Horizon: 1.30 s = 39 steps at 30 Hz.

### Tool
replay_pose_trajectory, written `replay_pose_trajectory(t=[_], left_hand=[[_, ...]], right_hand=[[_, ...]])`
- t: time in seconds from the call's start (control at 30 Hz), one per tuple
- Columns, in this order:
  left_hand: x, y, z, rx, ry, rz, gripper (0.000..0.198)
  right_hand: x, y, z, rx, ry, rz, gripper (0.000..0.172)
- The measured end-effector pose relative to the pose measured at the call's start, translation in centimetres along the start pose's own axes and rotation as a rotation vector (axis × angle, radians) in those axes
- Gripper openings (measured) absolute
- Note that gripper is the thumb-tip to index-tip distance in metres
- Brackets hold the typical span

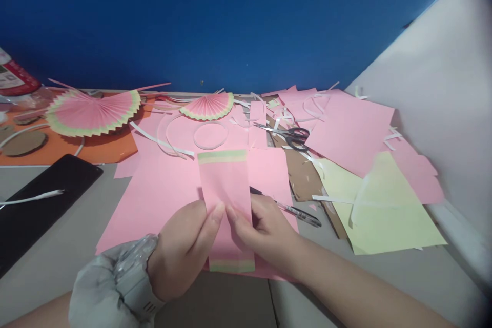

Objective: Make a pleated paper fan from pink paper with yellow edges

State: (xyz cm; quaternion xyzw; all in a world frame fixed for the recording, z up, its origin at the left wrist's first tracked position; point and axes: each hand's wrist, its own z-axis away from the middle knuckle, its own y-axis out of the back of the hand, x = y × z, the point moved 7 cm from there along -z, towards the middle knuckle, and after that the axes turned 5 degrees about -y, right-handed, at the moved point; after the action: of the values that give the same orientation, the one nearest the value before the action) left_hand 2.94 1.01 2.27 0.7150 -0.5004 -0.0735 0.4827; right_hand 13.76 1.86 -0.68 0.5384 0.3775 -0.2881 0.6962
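Note:
A pink paper strip [226, 179] with pale green and yellow bands at both ends is held upright between my two hands. My left hand [184, 246] grips its left edge, thumb on the front face. From the other edge, my right hand [269, 225] pinches it, and the two thumb tips nearly meet at the strip's middle. The fingers behind the paper are hidden. Pink sheets [154, 205] lie flat under the strip. A pen [303, 215] rests just right of my right hand, partly hidden by it. Black-handled scissors [294, 137] lie farther back.
Two pleated paper fans [94, 113] lie at the back left on orange paper [115, 151]. A black flat device [49, 205] with a white cable is at the left. Brown cardboard [303, 174], a pale yellow sheet [392, 220] and white scraps are on the right. A blue wall [230, 20] stands behind.

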Motion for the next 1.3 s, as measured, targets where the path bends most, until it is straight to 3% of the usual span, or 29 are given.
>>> replay_pose_trajectory(t=[0.17, 0.33, 0.47, 0.6, 0.73, 0.93, 1.07, 1.17, 1.3], left_hand=[[-0.3, 0.5, -1.0, 0.004, 0.101, 0.097, 0.036], [-0.5, 0.1, -1.0, -0.087, 0.169, 0.283, 0.037], [-0.8, 0.1, -1.1, -0.112, 0.223, 0.332, 0.032], [-1.8, -0.7, -0.7, -0.214, 0.392, 0.467, 0.031], [-3.1, -1.0, 0.3, -0.211, 0.534, 0.385, 0.032], [-3.2, -1.6, 0.7, -0.245, 0.539, 0.350, 0.034], [-2.1, -1.3, 0.2, -0.245, 0.422, 0.522, 0.030], [-1.2, -0.6, -0.4, -0.167, 0.323, 0.683, 0.029], [-1.3, -0.6, -0.5, -0.134, 0.377, 0.784, 0.030]], right_hand=[[-0.6, 0.1, 0.1, -0.014, 0.029, -0.027, 0.025], [-0.8, 0.0, 0.1, -0.063, 0.032, -0.201, 0.019], [-0.6, 0.1, 0.1, -0.031, 0.028, -0.154, 0.021], [-0.4, 0.4, 0.2, 0.018, 0.001, -0.164, 0.018], [-0.4, 0.4, 0.2, 0.017, 0.004, -0.155, 0.019], [-0.7, 0.5, 0.2, 0.038, 0.056, -0.033, 0.020], [-0.8, 0.3, 0.3, 0.017, 0.083, -0.035, 0.019], [-0.7, 0.3, 0.3, 0.011, 0.068, -0.060, 0.021], [-0.7, 0.4, 0.3, -0.012, 0.051, -0.104, 0.021]])
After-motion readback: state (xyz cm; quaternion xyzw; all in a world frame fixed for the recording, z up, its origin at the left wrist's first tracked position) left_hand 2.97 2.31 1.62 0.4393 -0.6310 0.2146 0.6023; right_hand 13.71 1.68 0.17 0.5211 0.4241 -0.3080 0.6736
